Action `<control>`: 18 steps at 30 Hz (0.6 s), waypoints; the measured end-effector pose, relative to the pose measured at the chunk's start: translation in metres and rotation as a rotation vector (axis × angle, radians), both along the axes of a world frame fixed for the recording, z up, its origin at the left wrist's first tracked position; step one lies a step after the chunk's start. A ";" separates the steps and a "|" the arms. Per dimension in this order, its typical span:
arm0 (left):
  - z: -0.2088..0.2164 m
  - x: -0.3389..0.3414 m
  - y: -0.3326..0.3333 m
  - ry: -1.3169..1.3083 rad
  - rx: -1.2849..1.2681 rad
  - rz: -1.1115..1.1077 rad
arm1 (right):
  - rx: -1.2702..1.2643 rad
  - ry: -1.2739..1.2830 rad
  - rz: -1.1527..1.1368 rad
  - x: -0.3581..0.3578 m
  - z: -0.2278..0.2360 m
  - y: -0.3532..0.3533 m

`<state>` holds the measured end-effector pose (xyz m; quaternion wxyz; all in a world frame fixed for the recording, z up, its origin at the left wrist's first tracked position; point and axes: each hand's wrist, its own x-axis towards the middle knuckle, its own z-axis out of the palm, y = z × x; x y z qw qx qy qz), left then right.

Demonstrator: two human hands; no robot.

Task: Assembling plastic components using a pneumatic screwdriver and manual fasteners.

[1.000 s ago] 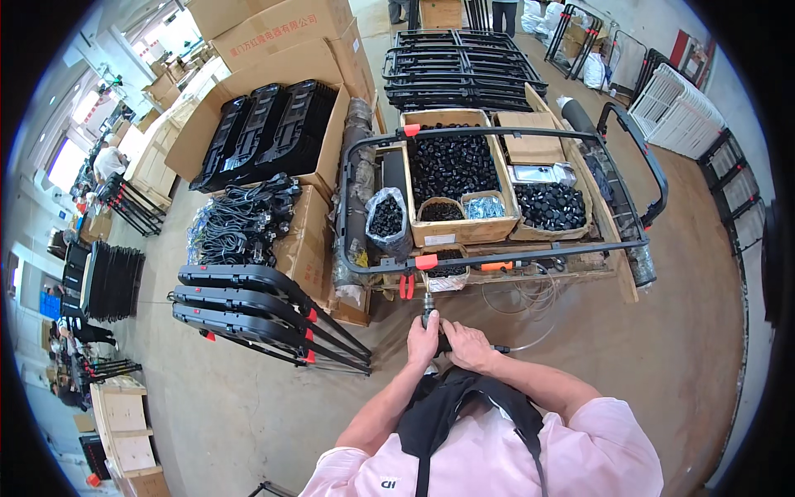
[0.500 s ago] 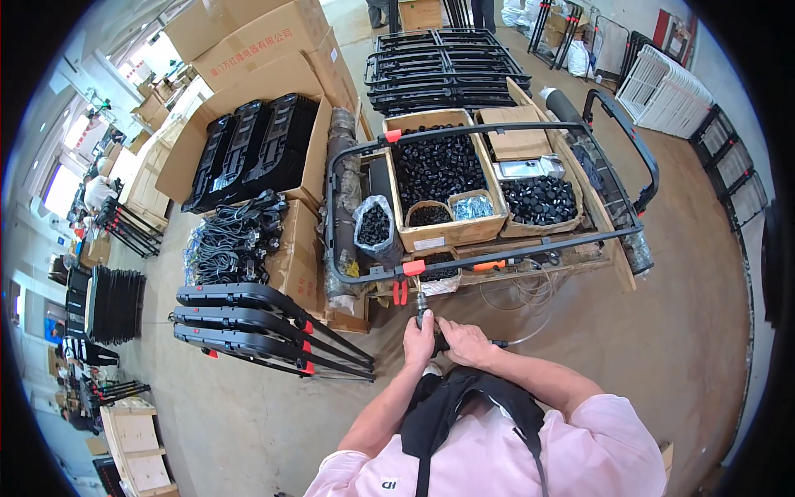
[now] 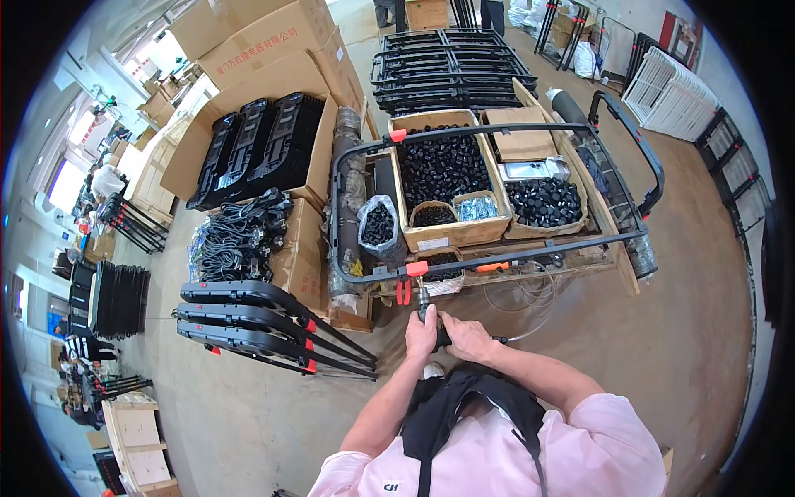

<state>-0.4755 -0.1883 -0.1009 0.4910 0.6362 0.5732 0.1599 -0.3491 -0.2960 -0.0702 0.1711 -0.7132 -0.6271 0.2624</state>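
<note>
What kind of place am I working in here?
Most likely a factory assembly floor or warehouse: cardboard cartons stacked on bare concrete, open boxes of small black parts, and piles of black metal frames.

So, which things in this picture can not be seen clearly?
Head view only:
- Tool: mostly covered by the left hand and right hand; its kind is unclear.
- Tool tip at the black tube frame: too small.
- Small black parts in the cardboard box: too small to identify.

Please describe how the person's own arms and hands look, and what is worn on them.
Both forearms are bare, and the left hand and right hand wear no gloves. A pale pink short-sleeved shirt covers the upper arms. Black harness straps hang over the chest.
</note>
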 end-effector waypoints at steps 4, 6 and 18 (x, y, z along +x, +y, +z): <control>-0.002 0.001 0.004 0.009 -0.001 0.006 | -0.020 -0.016 0.001 0.001 0.002 0.005; -0.002 0.001 0.005 0.005 0.006 0.009 | -0.017 -0.020 0.000 0.001 0.003 0.007; -0.003 0.002 0.005 -0.049 -0.044 0.001 | 0.124 -0.045 0.026 -0.005 -0.002 0.003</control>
